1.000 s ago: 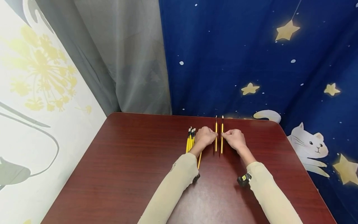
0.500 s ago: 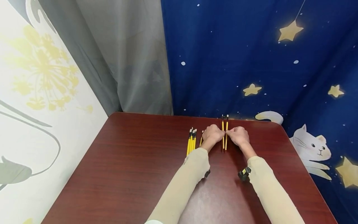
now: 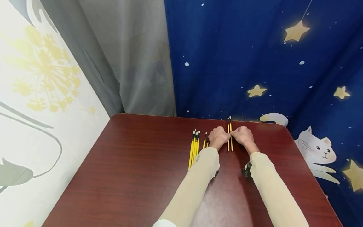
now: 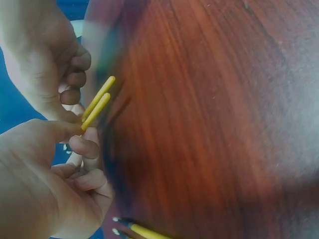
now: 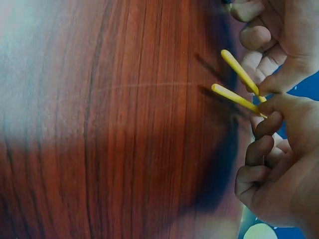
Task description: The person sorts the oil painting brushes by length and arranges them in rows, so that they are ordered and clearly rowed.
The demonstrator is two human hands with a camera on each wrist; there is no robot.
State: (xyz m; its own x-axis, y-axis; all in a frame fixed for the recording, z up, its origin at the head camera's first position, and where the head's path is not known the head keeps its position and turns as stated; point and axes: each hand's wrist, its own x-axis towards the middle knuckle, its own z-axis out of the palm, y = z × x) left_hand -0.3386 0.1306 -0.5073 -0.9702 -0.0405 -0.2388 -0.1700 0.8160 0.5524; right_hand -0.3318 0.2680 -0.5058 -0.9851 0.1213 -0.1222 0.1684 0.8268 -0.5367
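Note:
Two slim yellow paintbrushes stand close together over the far part of the table, bristle ends away from me. My left hand (image 3: 219, 136) pinches the left paintbrush (image 3: 228, 127) between thumb and fingers. The right paintbrush (image 3: 231, 145) is pinched by my right hand (image 3: 243, 135). Both hands' fingertips meet or nearly meet around the handles. In the left wrist view, rounded yellow handle ends (image 4: 99, 107) stick out past the thumbs, almost parallel. The right wrist view shows the left hand's handle (image 5: 239, 72) and the right hand's handle (image 5: 233, 96) converging at the fingers.
Left of my left hand, several yellow paintbrushes (image 3: 192, 149) lie in a group on the dark red table (image 3: 136, 176). Between them and the hand lie thinner paintbrushes (image 3: 204, 142), partly hidden. Behind the table's far edge hang a grey curtain (image 3: 144, 63) and a blue curtain (image 3: 215, 63).
Both hands have come together, the left moving right with its paintbrush. The gap between the two held paintbrushes has narrowed. More of the thin paintbrushes on the table now shows.

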